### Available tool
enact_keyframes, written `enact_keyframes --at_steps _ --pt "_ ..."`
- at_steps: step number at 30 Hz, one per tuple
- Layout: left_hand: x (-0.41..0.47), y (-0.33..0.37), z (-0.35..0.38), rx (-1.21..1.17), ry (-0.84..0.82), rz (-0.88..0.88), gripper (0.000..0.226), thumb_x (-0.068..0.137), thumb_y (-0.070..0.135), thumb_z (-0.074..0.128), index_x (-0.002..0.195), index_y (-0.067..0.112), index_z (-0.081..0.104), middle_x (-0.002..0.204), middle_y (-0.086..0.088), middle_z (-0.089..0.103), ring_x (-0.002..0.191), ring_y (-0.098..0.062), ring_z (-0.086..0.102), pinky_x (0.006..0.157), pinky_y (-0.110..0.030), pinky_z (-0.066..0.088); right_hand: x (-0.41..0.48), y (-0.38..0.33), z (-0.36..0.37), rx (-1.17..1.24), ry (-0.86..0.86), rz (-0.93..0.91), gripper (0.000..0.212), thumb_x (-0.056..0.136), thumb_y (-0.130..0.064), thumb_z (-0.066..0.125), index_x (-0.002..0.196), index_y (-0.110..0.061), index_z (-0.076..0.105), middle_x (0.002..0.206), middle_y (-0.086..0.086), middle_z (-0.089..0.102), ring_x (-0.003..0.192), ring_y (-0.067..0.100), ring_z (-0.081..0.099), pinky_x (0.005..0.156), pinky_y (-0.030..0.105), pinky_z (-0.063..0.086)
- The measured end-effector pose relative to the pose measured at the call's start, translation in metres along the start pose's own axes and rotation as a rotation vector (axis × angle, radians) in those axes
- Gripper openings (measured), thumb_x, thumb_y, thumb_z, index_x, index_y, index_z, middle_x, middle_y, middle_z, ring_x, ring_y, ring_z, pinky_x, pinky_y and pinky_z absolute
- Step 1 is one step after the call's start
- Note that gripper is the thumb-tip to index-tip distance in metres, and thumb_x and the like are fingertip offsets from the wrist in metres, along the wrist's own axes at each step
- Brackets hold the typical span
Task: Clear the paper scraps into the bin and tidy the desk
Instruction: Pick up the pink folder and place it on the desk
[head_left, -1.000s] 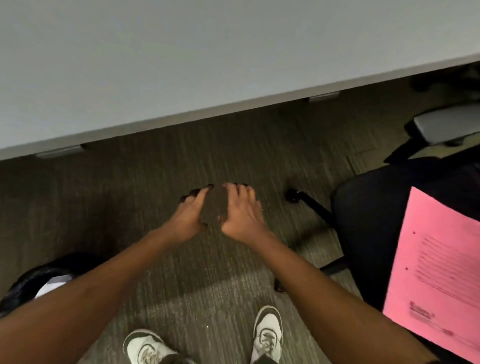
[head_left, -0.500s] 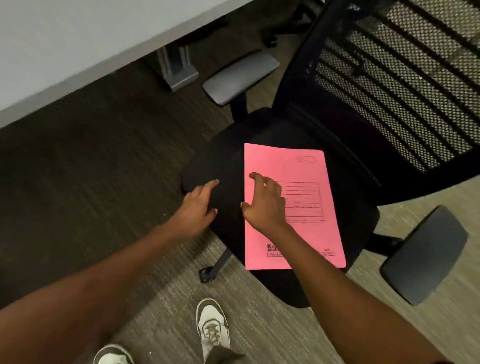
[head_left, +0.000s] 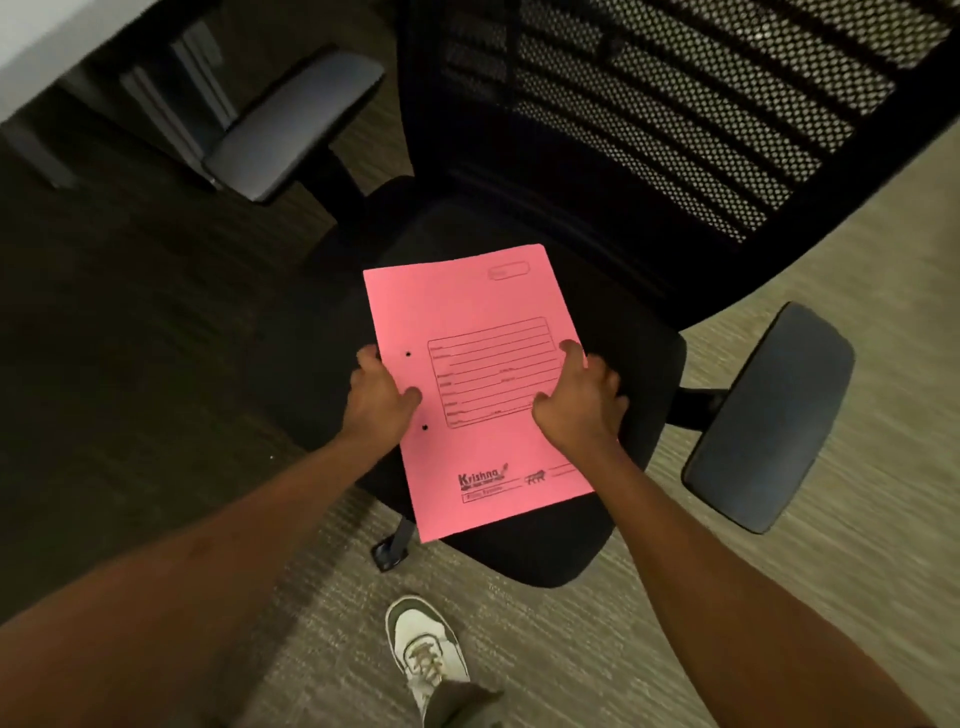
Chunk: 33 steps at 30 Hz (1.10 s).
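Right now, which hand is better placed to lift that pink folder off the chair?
Neither clearly: the left hand grips the folder at its left edge, the right hand at its right edge. Probably both lift together.

blk mesh chair (head_left: 649, 364), grey carpet (head_left: 597, 649)

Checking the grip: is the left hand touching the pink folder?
Touching. The head view shows the left hand gripping the pink folder at its left edge, thumb on top.

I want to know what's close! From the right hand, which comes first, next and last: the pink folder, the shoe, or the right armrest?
From the right hand:
1. Pink folder: touching, gripped at its right edge.
2. Right armrest: off to the right of the seat.
3. Shoe: down on the carpet, lower left.
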<state>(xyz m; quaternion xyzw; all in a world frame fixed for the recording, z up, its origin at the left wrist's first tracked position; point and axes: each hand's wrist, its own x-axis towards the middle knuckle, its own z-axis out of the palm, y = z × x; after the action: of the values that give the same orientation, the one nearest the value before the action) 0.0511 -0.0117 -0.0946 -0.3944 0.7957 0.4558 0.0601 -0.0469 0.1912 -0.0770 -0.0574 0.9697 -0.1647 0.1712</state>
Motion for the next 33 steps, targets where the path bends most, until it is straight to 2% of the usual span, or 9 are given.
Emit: enact_keyframes --at_steps 4,8,11,13,16,20,25,30,33 --pt "0.004 0.006 0.008 -0.21 0.024 -0.232 0.037 0.085 -0.001 0.062 0.115 -0.003 0.042 0.119 -0.021 0.057 0.102 -0.032 0.059 0.083 -0.044 0.054 -0.001 0.015 -0.001 -0.039 0.025 0.059 0.06 0.075 -0.027 0.064 0.126 -0.019 0.035 0.121 0.017 0.052 0.112 0.039 0.045 0.091 0.054 0.037" --pt "-0.003 0.005 0.004 -0.394 -0.073 -0.242 0.033 0.086 -0.008 0.056 0.116 0.003 0.049 0.115 -0.014 0.061 0.098 -0.026 0.061 0.073 -0.043 0.055 0.006 0.024 -0.005 0.221 0.031 0.206 0.054 0.079 -0.011 0.065 0.128 -0.014 0.041 0.124 0.017 0.052 0.117 0.039 0.046 0.097 0.058 0.038" --pt "-0.018 0.007 -0.005 -0.466 -0.078 -0.171 0.035 0.088 -0.006 0.056 0.117 0.011 0.047 0.114 -0.008 0.06 0.1 -0.022 0.059 0.07 -0.034 0.052 0.005 0.028 -0.015 0.423 0.003 0.147 0.023 0.084 -0.006 0.063 0.106 -0.007 0.059 0.106 0.015 0.065 0.096 0.033 0.064 0.073 0.04 0.056" --pt "-0.028 0.007 -0.017 -0.46 -0.045 -0.13 0.035 0.088 -0.004 0.057 0.113 0.018 0.047 0.114 -0.006 0.061 0.102 -0.021 0.059 0.076 -0.038 0.053 -0.002 0.023 -0.022 0.48 0.01 0.1 0.003 0.085 -0.009 0.065 0.086 -0.01 0.063 0.091 0.01 0.068 0.082 0.027 0.067 0.058 0.028 0.052" --pt "-0.044 0.01 -0.047 -0.424 0.018 -0.057 0.033 0.088 -0.002 0.059 0.107 0.023 0.05 0.111 -0.004 0.063 0.103 -0.021 0.06 0.084 -0.045 0.053 -0.013 0.001 -0.035 0.541 0.022 0.053 0.009 0.082 -0.018 0.069 0.078 -0.019 0.061 0.093 0.006 0.063 0.074 0.018 0.063 0.058 0.029 0.054" --pt "-0.064 0.022 -0.105 -0.456 0.118 -0.018 0.032 0.088 -0.002 0.058 0.103 0.024 0.052 0.108 -0.001 0.064 0.1 -0.02 0.062 0.081 -0.047 0.055 -0.029 -0.048 -0.058 0.602 0.041 0.012 0.012 0.08 -0.017 0.071 0.086 -0.02 0.061 0.102 0.0 0.051 0.075 0.008 0.054 0.056 0.017 0.04" --pt "-0.09 0.039 -0.194 -0.435 0.289 0.038 0.027 0.088 0.005 0.06 0.093 0.029 0.051 0.101 0.006 0.065 0.091 -0.013 0.065 0.066 -0.035 0.056 -0.051 -0.127 -0.097 0.702 -0.043 -0.114 0.028 0.081 -0.017 0.071 0.079 -0.038 0.053 0.081 -0.012 0.064 0.072 0.002 0.064 0.05 0.012 0.046" --pt "-0.126 0.048 -0.293 -0.366 0.437 0.056 0.023 0.087 0.016 0.063 0.094 0.034 0.051 0.096 0.012 0.064 0.081 -0.003 0.065 0.054 -0.014 0.049 -0.072 -0.217 -0.143 0.706 -0.093 -0.208 0.03 0.078 -0.016 0.074 0.104 -0.024 0.061 0.083 -0.008 0.066 0.071 0.003 0.064 0.053 0.018 0.047" --pt "-0.152 0.051 -0.359 -0.338 0.53 0.038 0.021 0.087 0.021 0.063 0.096 0.035 0.05 0.093 0.014 0.064 0.078 0.0 0.063 0.055 -0.013 0.046 -0.092 -0.28 -0.164 0.682 -0.135 -0.328 0.026 0.076 -0.017 0.077 0.098 -0.023 0.064 0.079 -0.011 0.066 0.07 0.004 0.064 0.055 0.021 0.048"
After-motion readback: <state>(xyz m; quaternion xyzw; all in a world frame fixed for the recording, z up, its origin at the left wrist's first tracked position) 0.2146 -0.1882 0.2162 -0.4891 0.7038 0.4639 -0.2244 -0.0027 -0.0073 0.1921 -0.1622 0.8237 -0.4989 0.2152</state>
